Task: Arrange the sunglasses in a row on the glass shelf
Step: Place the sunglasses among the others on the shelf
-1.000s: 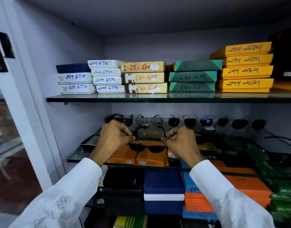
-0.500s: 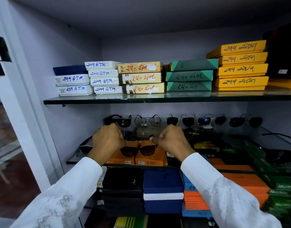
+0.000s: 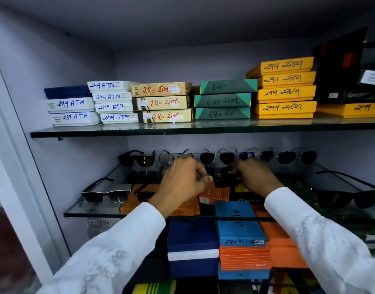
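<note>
The glass shelf point(image 3: 87, 213) carries a back row of several sunglasses, from a black pair point(image 3: 138, 159) on the left to a dark pair point(image 3: 296, 157) on the right. At the front left lies a white-trimmed pair point(image 3: 106, 195). Beside it sits a dark pair point(image 3: 143, 195), half hidden by my left wrist. A large black pair point(image 3: 347, 198) rests at the front right. My left hand point(image 3: 182, 183) and my right hand point(image 3: 256, 179) are curled at the two ends of a small dark pair point(image 3: 223, 181) mid-shelf; the fingers are blurred.
An upper glass shelf point(image 3: 76, 133) holds stacks of labelled boxes: white, tan, green and yellow point(image 3: 285, 92). Orange and blue boxes point(image 3: 239, 221) are stacked under the lower shelf. A white door frame point(image 3: 17, 166) stands at the left.
The dark pair that both hands held at the front now lies on the shelf by my left wrist. Both hands have moved right and farther back, to another dark pair.
</note>
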{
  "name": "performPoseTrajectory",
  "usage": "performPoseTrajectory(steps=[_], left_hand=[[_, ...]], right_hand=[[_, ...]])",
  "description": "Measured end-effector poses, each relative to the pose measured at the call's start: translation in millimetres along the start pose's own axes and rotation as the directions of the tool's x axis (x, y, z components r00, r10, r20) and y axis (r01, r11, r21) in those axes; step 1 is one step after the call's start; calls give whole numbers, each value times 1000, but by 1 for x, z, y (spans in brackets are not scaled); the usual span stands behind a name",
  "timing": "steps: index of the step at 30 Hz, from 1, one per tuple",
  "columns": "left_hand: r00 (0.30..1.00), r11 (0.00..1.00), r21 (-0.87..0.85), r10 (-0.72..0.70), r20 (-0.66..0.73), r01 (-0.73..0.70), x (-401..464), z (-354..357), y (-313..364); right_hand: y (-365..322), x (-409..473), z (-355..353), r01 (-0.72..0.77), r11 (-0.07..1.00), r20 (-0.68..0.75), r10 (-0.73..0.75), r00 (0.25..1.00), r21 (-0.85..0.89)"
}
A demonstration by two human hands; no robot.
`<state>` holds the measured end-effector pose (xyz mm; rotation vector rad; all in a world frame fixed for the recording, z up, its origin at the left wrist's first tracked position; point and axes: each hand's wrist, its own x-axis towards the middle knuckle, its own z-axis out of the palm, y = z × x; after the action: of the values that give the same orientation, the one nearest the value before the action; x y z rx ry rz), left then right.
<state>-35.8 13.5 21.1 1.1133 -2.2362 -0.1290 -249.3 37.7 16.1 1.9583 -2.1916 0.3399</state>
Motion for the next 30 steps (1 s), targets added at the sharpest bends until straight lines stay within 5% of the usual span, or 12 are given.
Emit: performPoseTrajectory(steps=[9, 15, 30], left_hand=[[995, 997, -38, 60, -80, -63, 7, 23, 11], [997, 998, -55, 28, -65, -32, 9, 2, 2], [966, 962, 89, -255, -38, 258, 7, 1, -20]], right_hand=[[-2, -24, -9, 247, 933, -295, -166, 941, 262], [6, -27, -19, 133, 755, -300, 88, 950, 642], [-15, -18, 9, -79, 818, -221, 245, 944, 570]])
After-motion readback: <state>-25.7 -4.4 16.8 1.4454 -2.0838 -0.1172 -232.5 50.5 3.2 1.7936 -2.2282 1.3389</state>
